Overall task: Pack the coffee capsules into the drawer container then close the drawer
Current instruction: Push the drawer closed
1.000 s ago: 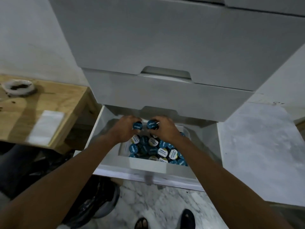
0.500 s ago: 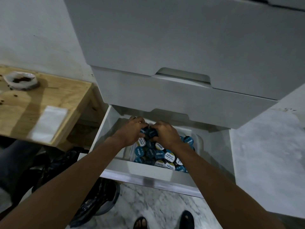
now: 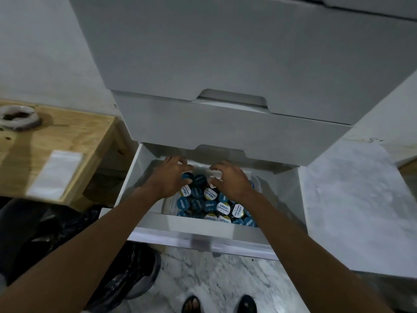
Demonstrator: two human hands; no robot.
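The bottom white drawer (image 3: 203, 231) stands pulled out. Inside it a clear container (image 3: 168, 205) is filled with several blue and white coffee capsules (image 3: 211, 205). My left hand (image 3: 171, 179) hovers over the pile's far left, fingers spread, with a blue capsule (image 3: 187, 177) just under its fingertips. My right hand (image 3: 230, 179) hovers over the far right of the pile, fingers curled apart and holding nothing. The capsules beneath both palms are hidden.
Two shut white drawers (image 3: 225, 123) overhang the open one. A wooden table (image 3: 56, 141) at left carries a white dish (image 3: 17, 116) and a clear packet (image 3: 54, 172). A black bag (image 3: 67, 245) lies below it. A marble surface (image 3: 361, 199) is at right; my feet (image 3: 218, 304) are on marble floor.
Both hands held a capsule each, brought them down onto the pile, and have now let go and opened over it. The view shifted left.
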